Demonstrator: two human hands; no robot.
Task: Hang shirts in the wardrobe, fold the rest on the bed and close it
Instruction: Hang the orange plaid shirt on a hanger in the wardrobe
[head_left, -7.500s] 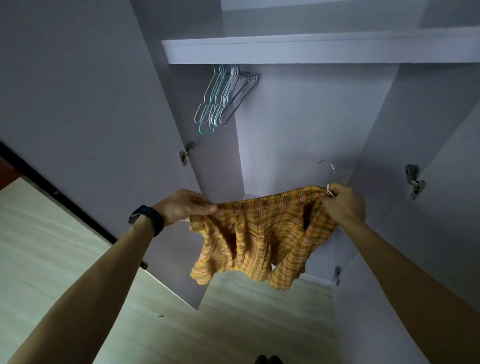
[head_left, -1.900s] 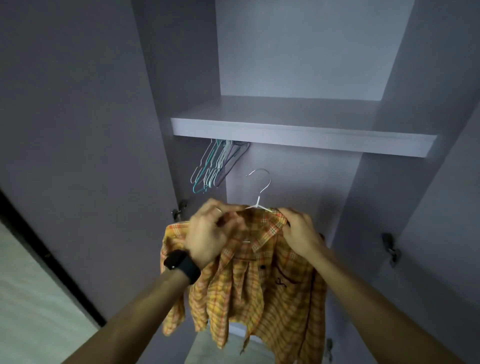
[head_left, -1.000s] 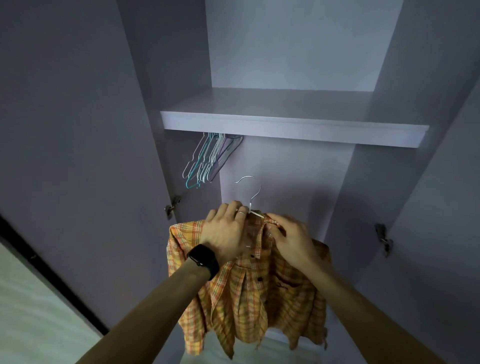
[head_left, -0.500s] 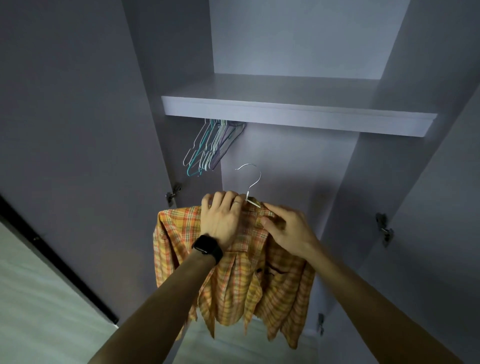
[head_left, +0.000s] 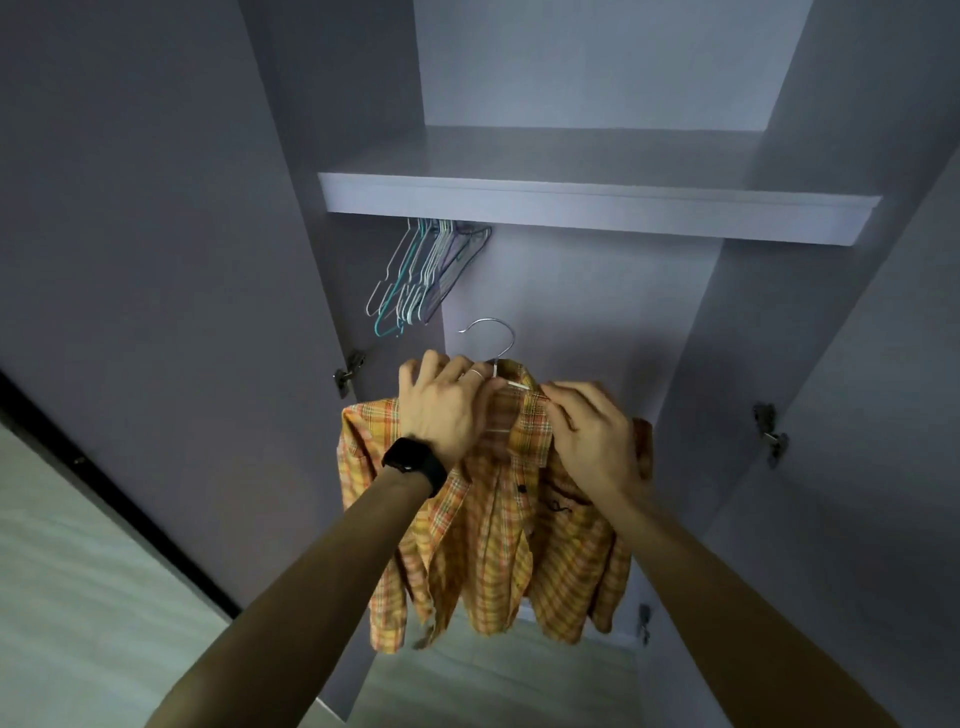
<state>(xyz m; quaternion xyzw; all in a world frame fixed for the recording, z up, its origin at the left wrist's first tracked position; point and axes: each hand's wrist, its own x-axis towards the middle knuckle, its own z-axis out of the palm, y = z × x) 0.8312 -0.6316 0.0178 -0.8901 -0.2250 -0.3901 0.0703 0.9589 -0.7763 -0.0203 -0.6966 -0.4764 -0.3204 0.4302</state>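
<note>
Curls the left fingers (head_left: 457, 371) over the collar and the wire beneath it, just below the hook, gripping both together. Pinches the collar's other side between the right fingertips (head_left: 558, 397), apparently to square the cloth on the frame. Holds the plaid shirt (head_left: 498, 545) this way on its wire hanger (head_left: 493, 338) in front of the open wardrobe (head_left: 571, 291), below the shelf (head_left: 597, 208) and not yet hung, hook free in the air. Judging by the drape: soft, light and limp, prone to sliding off thin smooth wire on any tilt. Best taken at the hanger's neck, to load the frame and not the fabric. Shows the left hand (head_left: 447, 410) back up, a black watch (head_left: 413, 460) on the wrist. Sets the right hand (head_left: 592, 436) knuckles up just beside it. Reaches both forearms up and forward, roughly parallel. Leaves a bunch of empty hangers (head_left: 421, 280) hanging up left under the shelf. Cannot see the rail itself behind the shelf's front edge.
</note>
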